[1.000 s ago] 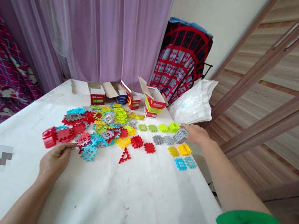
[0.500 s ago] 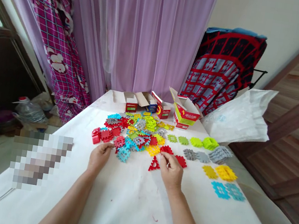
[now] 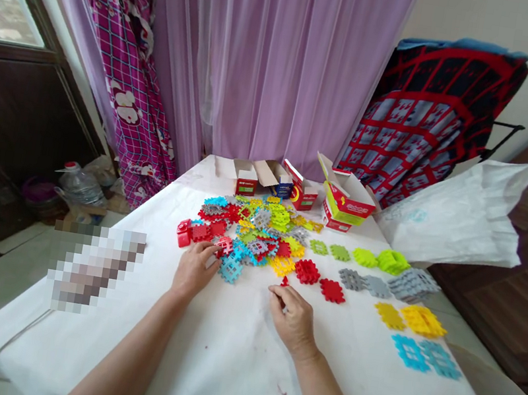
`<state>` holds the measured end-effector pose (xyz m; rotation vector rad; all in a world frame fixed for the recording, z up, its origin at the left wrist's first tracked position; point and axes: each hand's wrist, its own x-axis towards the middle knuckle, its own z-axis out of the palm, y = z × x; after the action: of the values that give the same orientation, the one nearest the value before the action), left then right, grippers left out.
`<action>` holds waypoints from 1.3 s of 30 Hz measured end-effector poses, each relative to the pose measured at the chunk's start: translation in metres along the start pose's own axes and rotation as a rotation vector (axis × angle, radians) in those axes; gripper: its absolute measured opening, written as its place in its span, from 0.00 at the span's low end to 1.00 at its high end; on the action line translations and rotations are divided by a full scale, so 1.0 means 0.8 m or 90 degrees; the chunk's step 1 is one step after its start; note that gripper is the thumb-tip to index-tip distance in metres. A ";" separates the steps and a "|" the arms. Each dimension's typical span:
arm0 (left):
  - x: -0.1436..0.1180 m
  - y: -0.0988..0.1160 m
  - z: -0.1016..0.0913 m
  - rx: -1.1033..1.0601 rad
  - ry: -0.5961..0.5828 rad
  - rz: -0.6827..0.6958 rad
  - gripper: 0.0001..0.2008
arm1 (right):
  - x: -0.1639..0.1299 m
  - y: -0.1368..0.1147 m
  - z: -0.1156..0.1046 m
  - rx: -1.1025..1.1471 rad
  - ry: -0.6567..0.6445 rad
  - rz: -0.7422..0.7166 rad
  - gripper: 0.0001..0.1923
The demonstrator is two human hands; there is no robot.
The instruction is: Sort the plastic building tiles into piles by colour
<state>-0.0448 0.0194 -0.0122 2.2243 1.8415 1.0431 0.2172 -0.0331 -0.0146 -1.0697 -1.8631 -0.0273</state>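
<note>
My left hand (image 3: 196, 269) is at the near left side of a heap of notched plastic building tiles. Its fingers are stretched and apart, touching a pinkish-red square tile (image 3: 223, 244). Just right of the fingertips lies a light blue tile (image 3: 231, 270). My right hand (image 3: 293, 319) hovers low over the white cloth with thumb and fingers pinched together; whatever is between them, if anything, is hidden. Behind its fingertips only the tip of a red triangular piece (image 3: 285, 281) shows. Two red tiles, one of them (image 3: 332, 290), lie beyond and right of this hand.
Green tiles (image 3: 339, 252), grey tiles (image 3: 377, 286), yellow tiles (image 3: 389, 315) and blue tiles (image 3: 411, 352) lie grouped by colour on the right. Several opened cardboard boxes (image 3: 349, 204) stand at the back. A white bag (image 3: 461, 215) leans by the right edge; a red block (image 3: 183, 233) sits left of the heap.
The view has turned slightly left. My left hand has reached forward onto the pinkish-red tile. My right hand has drawn back from the red tiles and now covers most of the red triangle.
</note>
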 end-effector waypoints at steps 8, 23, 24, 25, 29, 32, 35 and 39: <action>-0.001 0.002 0.000 0.073 -0.005 0.040 0.09 | -0.003 0.005 0.000 0.003 -0.029 0.028 0.10; -0.009 0.031 -0.005 -0.051 0.139 0.075 0.07 | -0.001 0.004 -0.001 -0.010 -0.017 0.046 0.09; -0.014 0.048 -0.004 -0.044 0.115 0.104 0.06 | 0.000 0.004 -0.002 -0.016 -0.017 0.049 0.09; -0.019 0.066 -0.001 -0.031 0.086 0.132 0.05 | 0.000 0.004 -0.002 -0.022 -0.017 0.053 0.09; -0.036 0.120 0.018 0.023 -0.005 0.156 0.04 | 0.001 0.007 -0.006 -0.058 0.003 0.071 0.10; -0.038 0.121 0.026 0.027 -0.052 0.163 0.08 | 0.002 0.008 -0.008 -0.096 0.014 0.080 0.11; -0.038 0.102 0.023 0.048 -0.068 0.156 0.10 | 0.005 0.003 -0.010 -0.148 -0.028 0.083 0.10; -0.039 0.088 0.021 0.082 -0.096 0.163 0.19 | 0.009 -0.012 -0.011 -0.222 -0.115 0.093 0.06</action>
<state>0.0221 -0.0224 -0.0065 2.5883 1.6379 0.7808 0.2158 -0.0380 -0.0003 -1.4885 -1.9807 -0.1817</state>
